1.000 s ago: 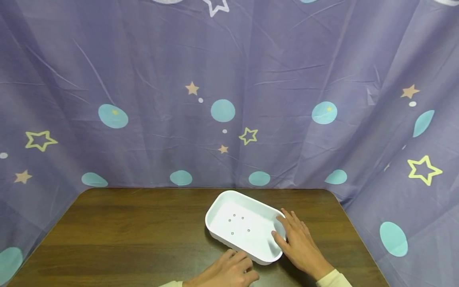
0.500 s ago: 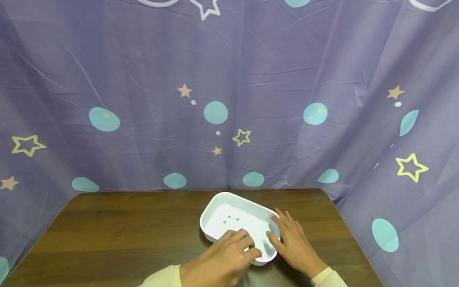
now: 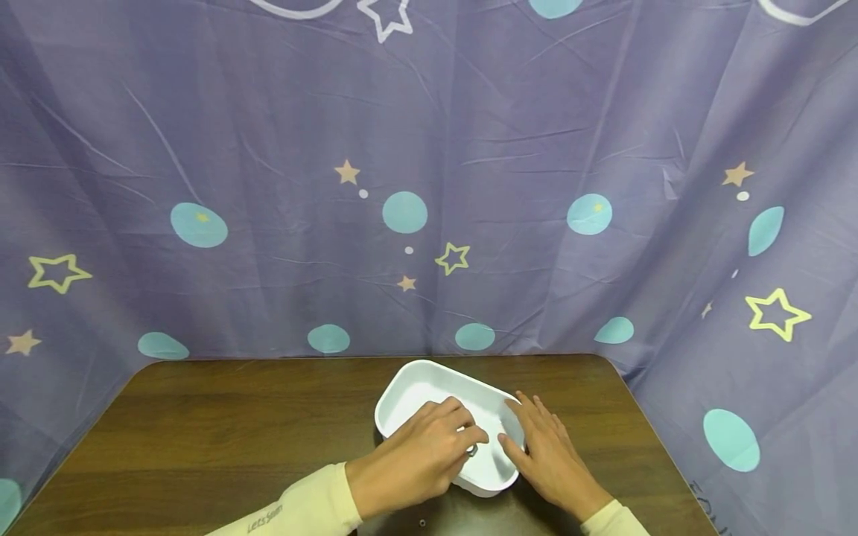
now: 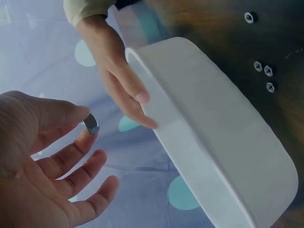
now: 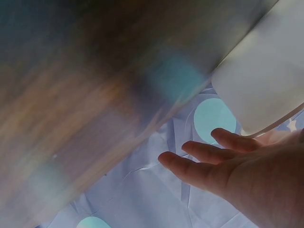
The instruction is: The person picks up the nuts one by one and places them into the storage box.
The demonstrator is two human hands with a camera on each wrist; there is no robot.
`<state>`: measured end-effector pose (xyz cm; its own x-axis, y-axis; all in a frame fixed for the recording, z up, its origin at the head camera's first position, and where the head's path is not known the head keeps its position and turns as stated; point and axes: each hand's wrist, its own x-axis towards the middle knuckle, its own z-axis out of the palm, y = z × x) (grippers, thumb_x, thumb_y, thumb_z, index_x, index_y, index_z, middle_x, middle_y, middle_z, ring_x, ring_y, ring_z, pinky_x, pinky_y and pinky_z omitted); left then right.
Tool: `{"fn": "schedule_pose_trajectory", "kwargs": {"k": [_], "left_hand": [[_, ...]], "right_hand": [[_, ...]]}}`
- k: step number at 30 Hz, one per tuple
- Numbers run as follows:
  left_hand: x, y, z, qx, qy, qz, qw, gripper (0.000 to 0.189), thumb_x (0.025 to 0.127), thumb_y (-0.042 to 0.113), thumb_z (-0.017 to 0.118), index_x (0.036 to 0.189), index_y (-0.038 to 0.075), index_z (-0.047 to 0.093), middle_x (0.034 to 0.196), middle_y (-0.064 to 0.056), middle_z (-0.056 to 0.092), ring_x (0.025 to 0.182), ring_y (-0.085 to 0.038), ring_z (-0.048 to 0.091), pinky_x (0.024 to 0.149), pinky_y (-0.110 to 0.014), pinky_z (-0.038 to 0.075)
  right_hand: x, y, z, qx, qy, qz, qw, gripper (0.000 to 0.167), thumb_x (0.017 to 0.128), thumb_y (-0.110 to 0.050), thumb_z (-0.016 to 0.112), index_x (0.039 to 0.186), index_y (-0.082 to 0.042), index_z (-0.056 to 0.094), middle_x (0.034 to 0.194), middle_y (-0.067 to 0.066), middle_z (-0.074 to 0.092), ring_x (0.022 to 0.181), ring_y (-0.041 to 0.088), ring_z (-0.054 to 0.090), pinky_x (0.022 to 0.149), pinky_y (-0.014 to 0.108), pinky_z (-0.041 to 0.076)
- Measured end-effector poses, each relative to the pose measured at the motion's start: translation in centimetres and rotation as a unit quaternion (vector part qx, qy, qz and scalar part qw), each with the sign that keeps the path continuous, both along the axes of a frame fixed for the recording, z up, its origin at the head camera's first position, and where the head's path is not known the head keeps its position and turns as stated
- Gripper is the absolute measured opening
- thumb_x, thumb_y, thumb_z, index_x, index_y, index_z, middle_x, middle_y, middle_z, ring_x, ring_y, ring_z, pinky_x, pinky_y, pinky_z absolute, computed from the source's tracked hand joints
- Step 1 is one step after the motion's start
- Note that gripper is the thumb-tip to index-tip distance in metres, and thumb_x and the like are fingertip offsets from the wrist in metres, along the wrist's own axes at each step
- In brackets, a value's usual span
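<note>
I'm watching the left hand (image 3: 422, 454) over the white tray (image 3: 481, 485), and it has a metal nut (image 4: 90, 124) clamped in a pinch, thumb on one side and index finger on the other! From the left wrist I see its other three fingers spread apart, clear of the nut. Over to the right hand (image 3: 553, 458): its fingers are straight and apart, set at the rim of the tray's right end, thumb on the near side. Down on the table (image 3: 234, 424), my left wrist view picks out four loose nuts (image 4: 268, 71), three bunched near each other and one off by itself, all outside the tray. Pale yellow sleeves (image 3: 315, 502) on both arms, and behind it all hangs a purple curtain (image 3: 322, 112) dotted with stars and teal spots
</note>
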<state>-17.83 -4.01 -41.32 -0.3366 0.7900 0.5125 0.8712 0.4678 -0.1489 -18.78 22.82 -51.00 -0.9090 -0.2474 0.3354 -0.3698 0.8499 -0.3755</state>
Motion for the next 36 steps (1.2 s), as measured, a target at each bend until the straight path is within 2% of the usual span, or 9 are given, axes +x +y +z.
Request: {"fn": "schedule_pose_trajectory", "kwargs": {"k": [8, 18, 25, 36], "left_hand": [[-1.3, 0.6, -0.8, -0.028, -0.011, 0.015, 0.9994, 0.026, 0.091, 0.018, 0.085, 0.114, 0.022, 0.076, 0.103, 0.007, 0.071, 0.101, -0.013, 0.065, 0.082, -0.030, 0.054], [-3.2, 2.1, -1.9, -0.078, -0.063, 0.046, 0.9939, 0.020, 0.097, 0.018, 0.079, 0.117, 0.022, 0.079, 0.106, 0.006, 0.073, 0.103, -0.013, 0.064, 0.079, -0.029, 0.052], [-4.7, 4.0, -3.3, -0.111, -0.086, 0.055, 0.9885, 0.019, 0.095, 0.017, 0.080, 0.113, 0.023, 0.080, 0.103, 0.007, 0.073, 0.098, -0.011, 0.062, 0.076, -0.027, 0.050], [-6.0, 6.2, -4.9, -0.146, -0.099, 0.058, 0.9826, 0.023, 0.092, 0.017, 0.082, 0.113, 0.025, 0.081, 0.106, 0.006, 0.076, 0.097, -0.011, 0.062, 0.074, -0.028, 0.050]], "right_hand": [[0.0, 0.2, -0.3, -0.006, 0.003, 0.000, 1.0000, 0.067, 0.107, -0.039, 0.070, 0.162, -0.005, 0.051, 0.163, 0.022, 0.054, 0.151, 0.055, 0.046, 0.113, 0.080, 0.038], [0.1, 0.3, -0.3, -0.003, -0.003, -0.003, 1.0000, 0.068, 0.107, -0.040, 0.068, 0.163, -0.006, 0.050, 0.164, 0.022, 0.052, 0.152, 0.055, 0.045, 0.113, 0.080, 0.037], [0.0, 0.3, -0.4, -0.002, 0.000, -0.005, 1.0000, 0.069, 0.106, -0.039, 0.070, 0.162, -0.004, 0.050, 0.164, 0.022, 0.052, 0.151, 0.055, 0.045, 0.113, 0.079, 0.038], [-0.1, 0.2, -0.2, -0.005, 0.004, -0.007, 1.0000, 0.066, 0.106, -0.040, 0.070, 0.161, -0.007, 0.052, 0.164, 0.021, 0.053, 0.152, 0.054, 0.045, 0.112, 0.081, 0.038]]}}
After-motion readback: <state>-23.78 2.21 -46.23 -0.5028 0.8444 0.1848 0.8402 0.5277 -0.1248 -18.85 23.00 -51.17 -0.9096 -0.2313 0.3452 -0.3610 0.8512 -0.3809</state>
